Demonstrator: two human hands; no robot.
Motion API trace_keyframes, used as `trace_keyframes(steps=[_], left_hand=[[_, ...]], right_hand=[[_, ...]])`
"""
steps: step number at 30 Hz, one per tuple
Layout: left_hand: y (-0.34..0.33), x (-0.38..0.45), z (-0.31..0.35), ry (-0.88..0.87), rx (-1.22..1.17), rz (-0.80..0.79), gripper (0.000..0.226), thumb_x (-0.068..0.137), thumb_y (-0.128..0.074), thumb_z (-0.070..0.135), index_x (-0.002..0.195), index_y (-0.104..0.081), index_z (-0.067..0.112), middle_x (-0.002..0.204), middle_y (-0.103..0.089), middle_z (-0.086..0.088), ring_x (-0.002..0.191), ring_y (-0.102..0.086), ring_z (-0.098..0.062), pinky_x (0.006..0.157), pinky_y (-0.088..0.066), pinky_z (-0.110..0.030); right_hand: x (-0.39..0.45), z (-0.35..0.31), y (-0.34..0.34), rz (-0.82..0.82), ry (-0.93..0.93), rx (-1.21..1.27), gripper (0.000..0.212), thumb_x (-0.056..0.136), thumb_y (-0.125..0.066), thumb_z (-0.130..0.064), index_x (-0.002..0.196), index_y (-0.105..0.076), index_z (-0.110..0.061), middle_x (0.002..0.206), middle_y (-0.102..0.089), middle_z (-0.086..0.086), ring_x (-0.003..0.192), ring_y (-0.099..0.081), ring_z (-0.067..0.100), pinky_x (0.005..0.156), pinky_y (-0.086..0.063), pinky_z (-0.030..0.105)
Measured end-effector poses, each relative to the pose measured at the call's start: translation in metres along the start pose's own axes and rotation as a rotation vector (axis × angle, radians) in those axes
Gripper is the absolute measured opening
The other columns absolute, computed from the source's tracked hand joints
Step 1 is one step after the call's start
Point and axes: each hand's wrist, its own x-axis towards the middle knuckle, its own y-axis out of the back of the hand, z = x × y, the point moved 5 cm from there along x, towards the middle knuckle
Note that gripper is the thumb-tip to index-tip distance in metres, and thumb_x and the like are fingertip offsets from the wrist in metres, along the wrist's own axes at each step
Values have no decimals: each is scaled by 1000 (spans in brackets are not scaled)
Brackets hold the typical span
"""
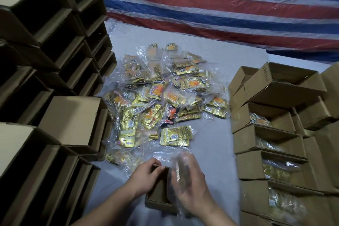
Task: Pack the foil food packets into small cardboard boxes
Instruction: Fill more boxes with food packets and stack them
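Note:
A small open cardboard box (159, 191) sits on the table near the front edge. My left hand (145, 176) grips its far left rim. My right hand (190, 183) is blurred and presses a clear plastic bag (175, 172) of packets into the box; the bag's contents are hard to make out. A heap of gold foil food packets (163, 93), bagged in clear plastic, covers the middle of the table. One loose bundle of gold packets (175, 135) lies just beyond my hands.
Stacks of empty open cardboard boxes (55, 60) stand along the left. On the right, rows of boxes (275, 134) hold bagged packets. A red, white and blue striped tarp (220, 5) hangs behind the grey table (211, 152).

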Motion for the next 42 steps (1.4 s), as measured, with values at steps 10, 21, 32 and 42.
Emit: trace_keyframes(steps=[10, 21, 32, 42], left_hand=[[1, 1, 5, -19, 19, -81, 10, 96, -60, 31, 90, -62, 23, 89, -68, 1, 84, -61, -11, 79, -48, -24], [10, 6, 12, -68, -25, -129, 12, 98, -57, 22, 89, -64, 20, 86, -65, 4, 83, -58, -8, 80, -45, -21], [-8, 0, 8, -90, -32, -84, 11, 96, -59, 30, 86, -65, 32, 79, -69, 11, 75, -65, -4, 72, -52, -23], [-5, 10, 9, -124, 71, -72, 12, 96, -59, 34, 92, -66, 25, 86, -70, 7, 84, -64, -5, 83, -51, -28]], right_hand=[[-12, 44, -29, -813, -15, -267, 46, 92, -63, -29, 138, -54, -28, 136, -55, -2, 126, -53, 14, 106, -43, 33], [2, 84, -57, -1102, -140, -510, 61, 90, -57, -8, 146, -39, -24, 142, -45, 13, 128, -47, 33, 108, -40, 43], [-28, 126, -85, -1296, -395, -1138, 76, 95, -60, -10, 156, -15, -14, 152, -36, 15, 137, -43, 38, 106, -41, 53], [-11, 107, -44, -1036, -565, -582, 37, 79, -73, -32, 113, -64, -21, 112, -66, 3, 102, -62, 24, 86, -50, 31]])
